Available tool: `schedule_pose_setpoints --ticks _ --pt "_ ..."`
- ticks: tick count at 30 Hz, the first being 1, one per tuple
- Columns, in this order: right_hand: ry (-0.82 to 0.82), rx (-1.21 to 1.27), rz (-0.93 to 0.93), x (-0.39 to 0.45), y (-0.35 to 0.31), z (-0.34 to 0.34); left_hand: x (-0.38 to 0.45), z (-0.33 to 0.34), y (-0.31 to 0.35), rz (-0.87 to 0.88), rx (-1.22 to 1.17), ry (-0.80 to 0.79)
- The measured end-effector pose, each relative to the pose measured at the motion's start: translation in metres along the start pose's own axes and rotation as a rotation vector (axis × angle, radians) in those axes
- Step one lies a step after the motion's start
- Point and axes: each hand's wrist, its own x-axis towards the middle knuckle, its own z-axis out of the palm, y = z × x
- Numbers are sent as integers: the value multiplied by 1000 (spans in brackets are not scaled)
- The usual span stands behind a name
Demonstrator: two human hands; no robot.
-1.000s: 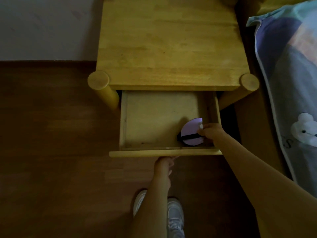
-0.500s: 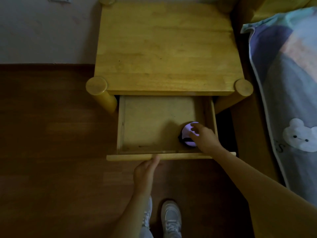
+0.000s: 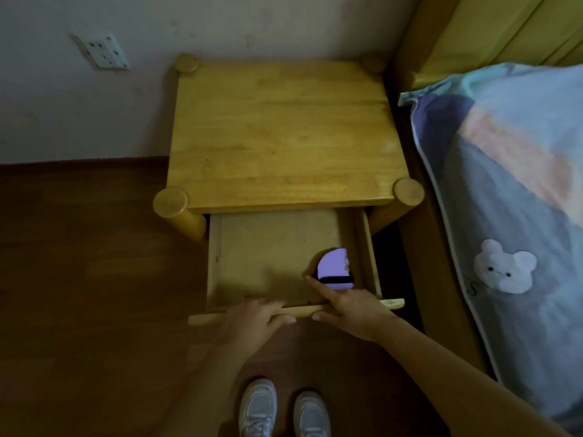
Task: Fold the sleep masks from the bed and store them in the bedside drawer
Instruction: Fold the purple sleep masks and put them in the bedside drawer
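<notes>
Sleep mask (image 3: 334, 272), lilac with a black strap across it, lies folded on the floor of the open bedside drawer (image 3: 268, 257), in its front right corner, close to the right wall. Storage of this one appears done. No other mask is visible in the drawer or on the visible part of the bed (image 3: 504, 216), so whether more remain cannot be told; closing the drawer looks to be the outstanding step.

Left hand (image 3: 252, 320) rests on the drawer's front panel left of centre. Its fingers (image 3: 284, 318) are curled loosely over the top edge, gripping nothing but the panel.

Right hand (image 3: 350, 310) lies across the same panel further right. It is open, index finger extended into the drawer, with its tip just beside the mask's left edge; actual contact cannot be confirmed. It holds nothing.

Bedside counter (image 3: 280, 134) above the drawer carries no items.
</notes>
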Motion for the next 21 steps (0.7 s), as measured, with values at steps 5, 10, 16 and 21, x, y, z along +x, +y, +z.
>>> schedule_pose_setpoints --ticks 5,10,16,21 --pt "9 58 84 -11 7 -3 10 -15 12 -68 -99 -177" --pt "-22 140 159 -38 13 -22 22 -36 20 -37 40 -313" --pt "154 306 311 -119 41 -81 40 -87 108 138 -53 -147" --pt "467 360 446 -231 81 -100 43 -120 249 515 162 101"
